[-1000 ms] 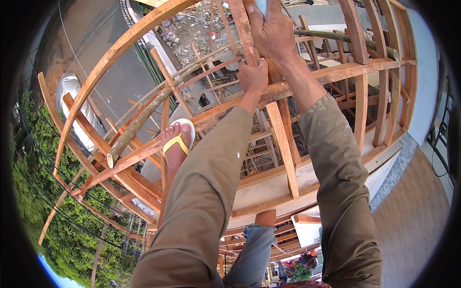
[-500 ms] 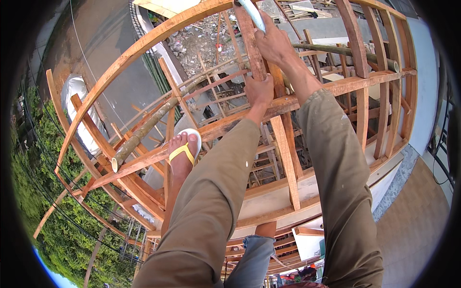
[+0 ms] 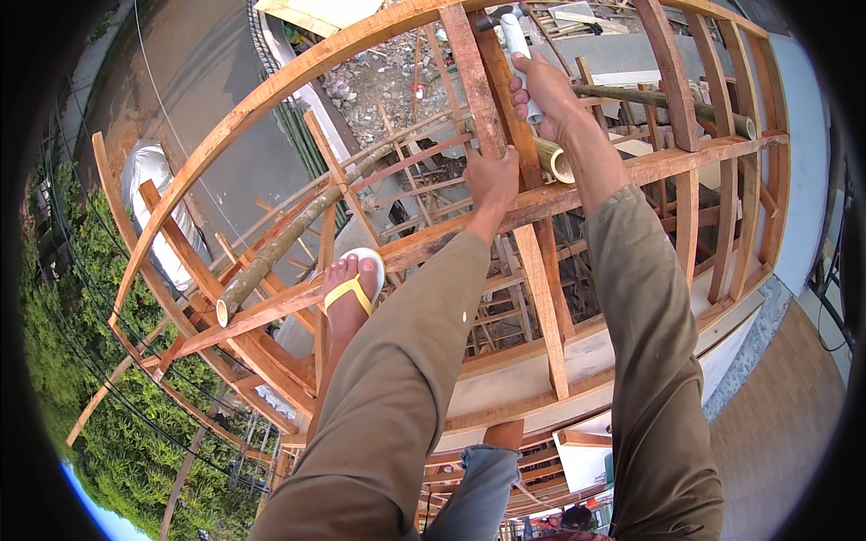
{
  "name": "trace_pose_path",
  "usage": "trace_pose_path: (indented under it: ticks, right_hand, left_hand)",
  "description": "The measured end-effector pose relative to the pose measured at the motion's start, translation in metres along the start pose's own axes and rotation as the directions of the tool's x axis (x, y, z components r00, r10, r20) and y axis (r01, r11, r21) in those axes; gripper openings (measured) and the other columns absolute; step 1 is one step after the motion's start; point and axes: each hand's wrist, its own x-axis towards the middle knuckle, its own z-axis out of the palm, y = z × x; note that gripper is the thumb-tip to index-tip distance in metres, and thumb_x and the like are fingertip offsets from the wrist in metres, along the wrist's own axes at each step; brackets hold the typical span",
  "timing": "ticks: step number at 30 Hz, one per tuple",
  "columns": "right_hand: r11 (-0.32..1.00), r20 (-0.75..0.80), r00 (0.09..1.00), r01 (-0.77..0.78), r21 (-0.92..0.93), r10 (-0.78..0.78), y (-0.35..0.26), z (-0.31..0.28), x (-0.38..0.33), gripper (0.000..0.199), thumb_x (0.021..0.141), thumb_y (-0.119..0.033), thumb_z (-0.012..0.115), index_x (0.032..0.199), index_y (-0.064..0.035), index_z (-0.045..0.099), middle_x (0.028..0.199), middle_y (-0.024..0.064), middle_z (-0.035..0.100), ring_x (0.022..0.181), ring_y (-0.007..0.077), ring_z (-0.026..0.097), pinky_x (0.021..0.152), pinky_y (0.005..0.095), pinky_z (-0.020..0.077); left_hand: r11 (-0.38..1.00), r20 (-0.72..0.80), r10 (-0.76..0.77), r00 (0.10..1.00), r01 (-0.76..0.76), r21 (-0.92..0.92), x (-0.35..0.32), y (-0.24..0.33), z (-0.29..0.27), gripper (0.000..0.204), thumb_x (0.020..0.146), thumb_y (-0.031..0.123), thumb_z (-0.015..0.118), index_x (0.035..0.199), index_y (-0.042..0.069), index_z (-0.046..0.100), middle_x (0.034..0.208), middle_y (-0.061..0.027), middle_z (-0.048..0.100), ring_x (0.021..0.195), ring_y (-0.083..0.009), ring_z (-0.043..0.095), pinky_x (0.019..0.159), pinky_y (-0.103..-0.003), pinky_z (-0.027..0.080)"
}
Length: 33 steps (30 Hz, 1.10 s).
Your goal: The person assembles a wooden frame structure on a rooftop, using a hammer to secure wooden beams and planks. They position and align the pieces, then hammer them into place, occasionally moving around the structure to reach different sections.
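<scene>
My left hand (image 3: 492, 176) is closed round the lower end of a short reddish-brown wooden stud (image 3: 475, 86), where it meets a long horizontal beam (image 3: 419, 242). The stud's upper end reaches the curved wooden rail (image 3: 298, 77). Just right of it, my right hand (image 3: 548, 88) grips a hammer (image 3: 515, 38) by its pale handle. The dark hammer head is up beside the top of the stud, close to the rail. Whether the head touches the wood, I cannot tell. Some of the handle is hidden behind my fingers.
My foot in a yellow-strapped sandal (image 3: 352, 290) rests on the beam. Bamboo poles (image 3: 275, 254) run through the timber frame. Rubble (image 3: 365, 77) and a paved road lie below. Cables and trees (image 3: 117, 433) fill the left side, and a tiled floor (image 3: 776, 433) shows at lower right.
My right hand has moved down and slightly right with the hammer, and the hammer head has come into view. My left hand stays on the lower end of the stud.
</scene>
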Motion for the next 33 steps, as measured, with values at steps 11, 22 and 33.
trace_pose_path:
  ticks: [11, 22, 33]
  right_hand:
    - [0.367, 0.272, 0.737, 0.577, -0.73, -0.619, 0.04, -0.053, -0.073, 0.058, 0.105, -0.026, 0.048, 0.158, -0.0142, 0.027, 0.095, 0.0188, 0.066, 0.078, 0.0287, 0.069, 0.065, 0.0441, 0.0539]
    - [-0.123, 0.848, 0.527, 0.84, -0.529, -0.054, 0.07, 0.002, -0.205, 0.074, 0.096, -0.026, 0.064, 0.158, -0.0404, 0.027, 0.08, 0.0131, 0.059, 0.056, 0.0239, 0.065, 0.04, 0.0379, 0.049]
    - [-0.197, 0.674, 0.718, 0.696, -0.691, 0.174, 0.063, 0.024, -0.209, 0.075, 0.095, -0.016, 0.06, 0.161, -0.0213, 0.024, 0.086, 0.0228, 0.064, 0.058, 0.0278, 0.069, 0.041, 0.0396, 0.0523]
  left_hand:
    - [0.996, 0.449, 0.015, 0.893, 0.028, -0.089, 0.025, -0.015, -0.036, 0.078, 0.088, 0.061, 0.065, 0.121, -0.009, 0.055, 0.116, -0.0277, 0.066, 0.11, -0.0377, 0.064, 0.094, -0.044, 0.049]
    - [0.928, 0.195, -0.113, 0.974, 0.173, -0.328, 0.095, -0.038, -0.214, 0.072, 0.102, 0.057, 0.044, 0.141, -0.003, 0.041, 0.129, -0.0242, 0.062, 0.12, -0.0331, 0.061, 0.097, -0.046, 0.048]
    - [0.906, 0.266, -0.064, 0.962, 0.168, -0.388, 0.082, -0.021, -0.191, 0.053, 0.104, 0.046, 0.052, 0.13, 0.0, 0.05, 0.121, -0.0196, 0.066, 0.112, -0.0272, 0.065, 0.092, -0.04, 0.052]
